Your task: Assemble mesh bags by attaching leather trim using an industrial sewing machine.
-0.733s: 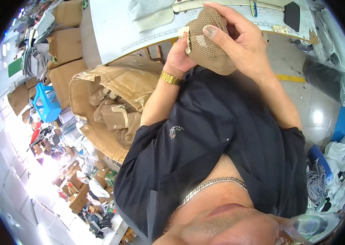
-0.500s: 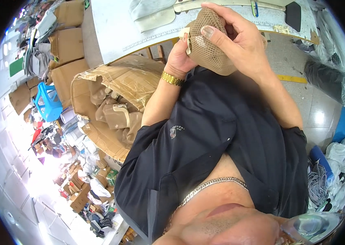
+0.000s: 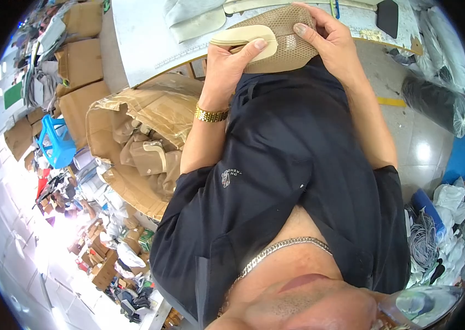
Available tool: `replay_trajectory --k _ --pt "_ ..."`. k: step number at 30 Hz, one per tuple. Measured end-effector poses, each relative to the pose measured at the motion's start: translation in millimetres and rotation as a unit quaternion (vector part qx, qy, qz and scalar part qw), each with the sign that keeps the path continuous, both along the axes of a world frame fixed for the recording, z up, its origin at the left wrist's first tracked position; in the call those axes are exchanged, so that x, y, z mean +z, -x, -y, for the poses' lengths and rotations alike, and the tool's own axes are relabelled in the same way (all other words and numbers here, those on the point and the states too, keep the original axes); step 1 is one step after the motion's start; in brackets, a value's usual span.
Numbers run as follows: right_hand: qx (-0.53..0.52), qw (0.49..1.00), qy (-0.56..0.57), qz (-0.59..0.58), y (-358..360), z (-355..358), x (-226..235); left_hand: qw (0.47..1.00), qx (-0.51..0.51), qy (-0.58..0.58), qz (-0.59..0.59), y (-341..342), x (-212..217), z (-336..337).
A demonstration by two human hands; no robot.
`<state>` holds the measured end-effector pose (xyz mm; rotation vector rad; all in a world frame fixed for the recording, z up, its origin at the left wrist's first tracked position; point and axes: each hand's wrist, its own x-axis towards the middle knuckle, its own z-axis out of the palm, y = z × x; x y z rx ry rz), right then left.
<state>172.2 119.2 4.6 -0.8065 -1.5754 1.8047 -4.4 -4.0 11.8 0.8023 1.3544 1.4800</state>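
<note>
A tan honeycomb-mesh shoe upper (image 3: 290,50) with a smooth cream piece (image 3: 262,36) at its left end is held up in front of my body, at the near edge of the worktable. My left hand (image 3: 225,70) is closed on the cream end, its thumb lying on top of that piece. The right hand (image 3: 336,48) grips the mesh at the other end, thumb on the near face and fingers behind it. Those right fingertips are partly hidden by the mesh.
A pale worktable (image 3: 139,41) lies ahead, with grey fabric (image 3: 196,19), a dark flat piece (image 3: 387,18) and a ruler strip along its edge. An open carton (image 3: 97,129) of brown pieces stands at my left. A blue stool (image 3: 56,143) is farther left; plastic-wrapped rolls (image 3: 433,102) are at right.
The upper has been turned and stretched out sideways, so the cream piece now shows in full. My left hand has moved left and the hands are farther apart.
</note>
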Motion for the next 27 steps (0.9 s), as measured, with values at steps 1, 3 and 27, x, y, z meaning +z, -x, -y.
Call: replay_trajectory --k 1,3,27 --pt "-0.003 1.000 -0.004 -0.002 0 0 -3 1.000 -0.001 0.000 0.002 -1 0 0" --pt "-0.006 1.000 -0.007 -0.002 -1 0 -4 0.999 0.009 -0.017 -0.035 -2 -1 -1" --pt "-0.013 1.000 0.013 -0.001 1 3 -9 0.999 -0.012 -0.026 0.031 1 -18 4"
